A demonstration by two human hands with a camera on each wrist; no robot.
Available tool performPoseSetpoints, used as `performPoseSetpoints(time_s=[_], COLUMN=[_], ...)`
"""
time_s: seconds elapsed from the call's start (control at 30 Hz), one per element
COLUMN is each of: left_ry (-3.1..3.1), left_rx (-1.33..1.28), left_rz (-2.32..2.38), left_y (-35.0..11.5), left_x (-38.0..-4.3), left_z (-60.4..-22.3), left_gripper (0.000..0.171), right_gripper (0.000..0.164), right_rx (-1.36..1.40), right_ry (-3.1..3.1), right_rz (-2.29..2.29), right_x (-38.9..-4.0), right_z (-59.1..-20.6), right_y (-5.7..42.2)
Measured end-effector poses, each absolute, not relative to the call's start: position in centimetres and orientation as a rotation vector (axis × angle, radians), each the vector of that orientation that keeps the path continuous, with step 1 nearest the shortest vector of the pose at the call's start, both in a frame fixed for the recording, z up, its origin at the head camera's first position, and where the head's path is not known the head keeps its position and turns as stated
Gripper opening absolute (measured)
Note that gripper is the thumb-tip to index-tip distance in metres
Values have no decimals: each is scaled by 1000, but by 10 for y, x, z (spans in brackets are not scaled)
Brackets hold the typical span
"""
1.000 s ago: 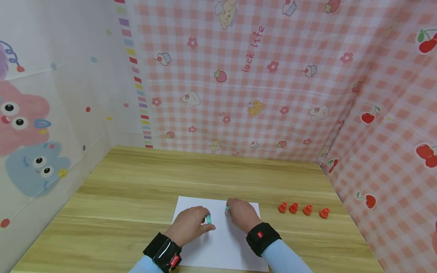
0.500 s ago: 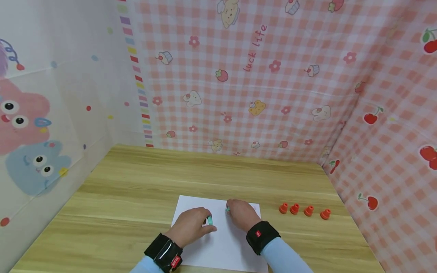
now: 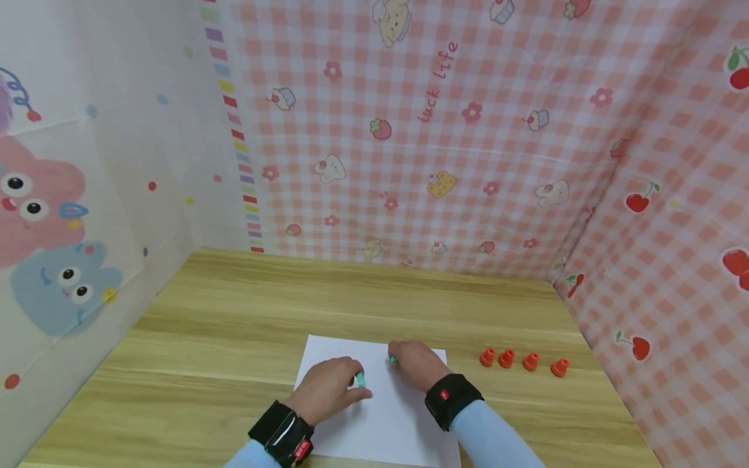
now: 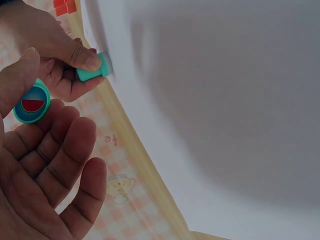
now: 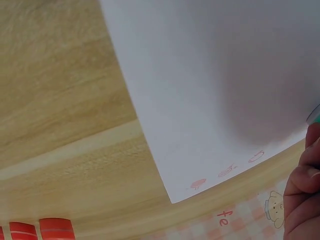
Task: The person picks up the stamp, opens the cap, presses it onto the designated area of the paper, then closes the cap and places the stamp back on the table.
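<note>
My left hand [image 3: 328, 391] is over the left part of a white sheet of paper [image 3: 386, 429]. Its thumb and index finger pinch a round teal stamp cap [image 4: 32, 104] with a watermelon slice pictured inside. Near the paper's far edge, my right hand [image 3: 418, 366] grips a small teal stamp [image 4: 92, 72] between thumb and curled fingers. The stamp's pale end points down, right at the paper in the left wrist view. Small red prints [image 5: 226, 171] run along that edge, just to the right of the right hand.
Several red stamps [image 3: 530, 361] stand in a row on the wooden table [image 3: 234, 312], right of the paper. A pink checked cloth [image 3: 363, 149] hangs behind the table, with further cloth along both sides.
The right hand has turned slightly, and the stamp's pale end shows less in the head view than before. My left hand stays nearly still with the cap; the head view has shifted slightly.
</note>
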State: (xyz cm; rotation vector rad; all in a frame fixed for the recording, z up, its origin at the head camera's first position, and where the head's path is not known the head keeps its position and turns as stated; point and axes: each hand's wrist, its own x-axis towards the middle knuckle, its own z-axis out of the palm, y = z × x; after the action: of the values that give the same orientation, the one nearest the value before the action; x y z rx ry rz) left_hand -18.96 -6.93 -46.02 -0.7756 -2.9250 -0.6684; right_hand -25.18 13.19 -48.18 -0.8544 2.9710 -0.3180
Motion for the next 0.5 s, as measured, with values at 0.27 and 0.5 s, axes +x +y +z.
performPoseSetpoints(time_s=[0.27,0.5], left_ry=[-2920,-2916], left_rx=[-784,-788], left_rz=[-682,-668], left_y=[-70,-70], left_x=[-189,-190], left_z=[-460,-462], left_gripper=[27,28], right_gripper=[5,6], right_rx=[-829,-914], right_ry=[2929,2932], right_rz=[-350,-353], right_x=[-255,-256], right_z=[-484,-482], right_y=[134,135])
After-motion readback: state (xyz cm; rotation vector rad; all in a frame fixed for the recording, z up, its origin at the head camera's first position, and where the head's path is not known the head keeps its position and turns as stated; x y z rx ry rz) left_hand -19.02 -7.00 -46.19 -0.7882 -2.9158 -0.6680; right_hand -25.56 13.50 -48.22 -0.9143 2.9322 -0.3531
